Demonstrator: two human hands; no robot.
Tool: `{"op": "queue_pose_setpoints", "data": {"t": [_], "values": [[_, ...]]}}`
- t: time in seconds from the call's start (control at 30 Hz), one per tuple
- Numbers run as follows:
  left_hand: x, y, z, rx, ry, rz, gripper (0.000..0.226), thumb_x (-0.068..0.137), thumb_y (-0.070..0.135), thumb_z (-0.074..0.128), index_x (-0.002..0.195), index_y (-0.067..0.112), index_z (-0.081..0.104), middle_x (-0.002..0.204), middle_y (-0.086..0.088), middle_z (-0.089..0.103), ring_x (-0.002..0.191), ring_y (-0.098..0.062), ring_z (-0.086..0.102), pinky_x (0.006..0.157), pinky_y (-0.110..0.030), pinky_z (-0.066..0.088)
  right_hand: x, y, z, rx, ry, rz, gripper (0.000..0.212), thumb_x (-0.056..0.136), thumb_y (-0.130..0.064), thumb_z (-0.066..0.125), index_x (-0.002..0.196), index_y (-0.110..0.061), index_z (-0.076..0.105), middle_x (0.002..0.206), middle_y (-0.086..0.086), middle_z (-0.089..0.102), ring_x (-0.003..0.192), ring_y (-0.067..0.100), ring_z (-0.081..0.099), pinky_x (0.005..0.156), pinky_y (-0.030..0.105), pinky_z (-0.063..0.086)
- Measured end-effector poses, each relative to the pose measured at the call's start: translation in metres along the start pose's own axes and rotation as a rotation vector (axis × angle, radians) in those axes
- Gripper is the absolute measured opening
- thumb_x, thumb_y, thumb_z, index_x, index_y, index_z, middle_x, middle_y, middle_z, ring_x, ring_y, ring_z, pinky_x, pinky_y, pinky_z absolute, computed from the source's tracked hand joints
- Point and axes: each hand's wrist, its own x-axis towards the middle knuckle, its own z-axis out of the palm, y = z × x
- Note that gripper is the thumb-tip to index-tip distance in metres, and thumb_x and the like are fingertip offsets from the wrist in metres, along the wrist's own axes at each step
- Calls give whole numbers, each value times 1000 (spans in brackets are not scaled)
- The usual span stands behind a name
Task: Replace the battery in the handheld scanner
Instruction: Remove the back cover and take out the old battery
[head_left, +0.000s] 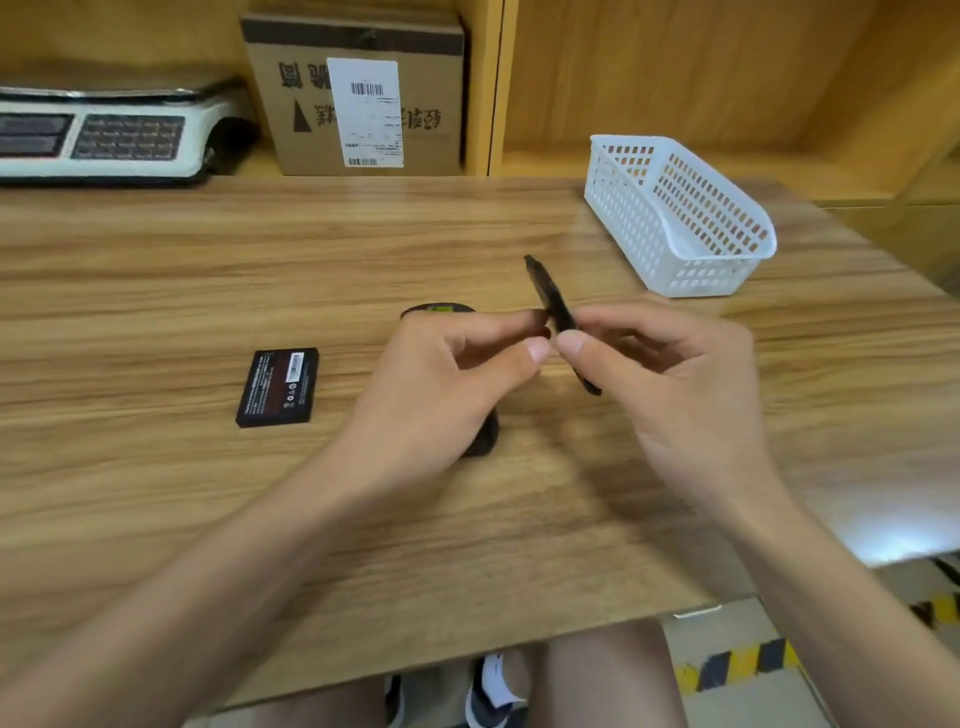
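I have a thin dark plate (558, 317), most likely the battery cover, held edge-on and tilted above the table (156, 493). Right hand (670, 374) pinches its lower part, left hand (452, 374) pinches the middle, thumbs almost touching. The scanner (480, 431) lies under my left hand, mostly hidden; I can't tell whether its bay is empty or loaded. One battery (278, 387) lies flat to the left, well apart.

My read: cover is off, swap not finished. To do this step well I keep the grip light and on the edges, no flexing, and park the cover flat, clear of the scanner.

Room: open wood right of my hands, white basket (680, 218) beyond it. The near table edge is well below my hands, so nothing is at risk of sliding off.
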Motion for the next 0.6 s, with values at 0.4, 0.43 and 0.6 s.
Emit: {"op": "queue_pose_setpoints", "data": {"t": [0.4,0.43,0.6], "values": [[7,7,26,-19,93,-20,29,99,26,56,84,14,78,76,3,78,47,7,53,56,-9,36,-17,14,-32,-224,94,-163,23,86,-2,73,105,-15,77,107,-1,64,90,12,64,80,23,51],[9,7,26,-24,82,-31,29,99,26,56,85,13,78,78,0,79,47,6,54,56,-8,37,-16,15,-38,-209,122,-129,24,86,-3,73,106,-16,76,106,-4,63,87,11,63,77,22,51],[17,5,31,-26,21,-66,31,100,25,55,85,11,78,76,-4,78,64,0,64,60,-4,40,-11,21,-52,-147,121,56,20,88,-13,73,99,-29,77,85,-5,76,76,18,66,71,32,53]]}}
